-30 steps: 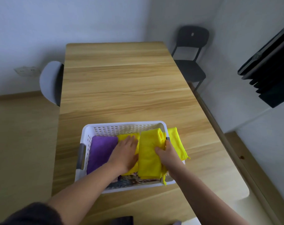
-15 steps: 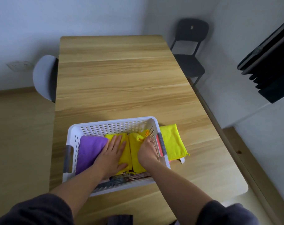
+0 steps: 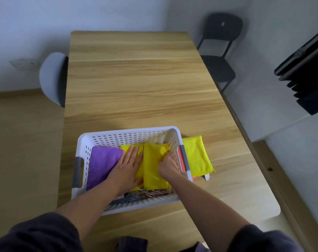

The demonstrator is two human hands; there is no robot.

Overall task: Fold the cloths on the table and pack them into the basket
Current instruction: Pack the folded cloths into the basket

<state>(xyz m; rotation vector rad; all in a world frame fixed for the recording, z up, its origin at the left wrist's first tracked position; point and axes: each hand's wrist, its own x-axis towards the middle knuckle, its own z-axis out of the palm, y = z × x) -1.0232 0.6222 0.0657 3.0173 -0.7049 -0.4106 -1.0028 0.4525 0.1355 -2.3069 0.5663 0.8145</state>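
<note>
Left hand (image 3: 127,166) pressed flat on the middle cloth (image 3: 125,148); right hand (image 3: 168,165) gripped the folded yellow cloth (image 3: 152,168) at the basket's (image 3: 129,132) three o'clock wall; even downward tucking seemed best.

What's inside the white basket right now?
A purple cloth at left, two folded yellow cloths beside it, a patterned cloth peeking from beneath. The left hand and right hand cover parts of them; the basket floor is hidden.
</note>
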